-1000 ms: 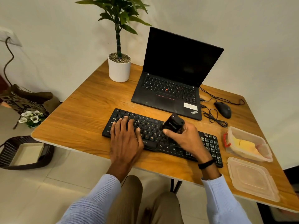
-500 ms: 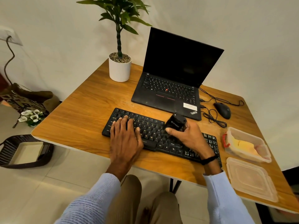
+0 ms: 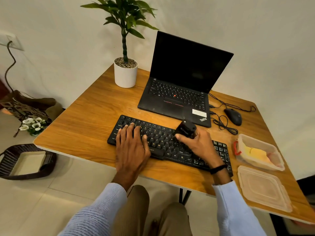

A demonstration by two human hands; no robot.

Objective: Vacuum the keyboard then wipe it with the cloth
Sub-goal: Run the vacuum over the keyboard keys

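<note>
The left hand (image 3: 132, 147) lies flat, fingers spread, pressing on the left part of the black keyboard (image 3: 163, 143) near the front of the wooden desk (image 3: 88, 123). The right hand (image 3: 199, 144) grips a small black vacuum (image 3: 185, 129) standing on the keys right of the middle. A yellow cloth (image 3: 255, 153) sits in a clear box (image 3: 260, 152) to the right, its lid (image 3: 263, 188) beside it.

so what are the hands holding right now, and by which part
The right hand grips the small black handheld vacuum around its lower body. The left hand holds nothing, resting flat on the black keyboard.
</note>
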